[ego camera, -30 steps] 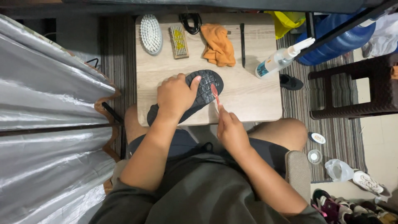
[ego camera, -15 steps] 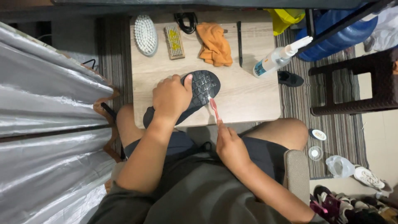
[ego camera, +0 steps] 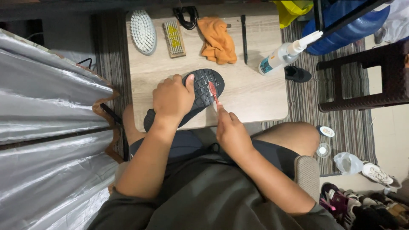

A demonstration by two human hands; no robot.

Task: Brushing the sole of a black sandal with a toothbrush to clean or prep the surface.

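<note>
Nearest the camera, the right hand [ego camera: 232, 132] pinches the handle of a small toothbrush [ego camera: 213, 94], its grip pressed together around the stem, with the red-and-white head laid against the tread. The brush runs up and slightly left from the fingers, so its bristles meet the sole at its right edge.

Just beyond, the left hand [ego camera: 172, 97] clamps down over a dark sandal [ego camera: 203, 87] turned sole up on the bench [ego camera: 255, 91]. The fingers are curled over its left side and the thumb lies on the tread. The sandal's long axis slants from the near left corner of the bench toward the far right. Its heel end hangs past the near edge and its rounded toe end lies between the two hands. The sole looks like rubber, cut into a grid of small blocks.

Farther back on the pale wood-grain top lie an oval white-bristled brush [ego camera: 143, 32], a small rectangular wooden brush [ego camera: 174, 38], a crumpled orange cloth [ego camera: 218, 40], a slim black tool [ego camera: 244, 37] and a white spray bottle [ego camera: 284, 54] lying on its side.
</note>
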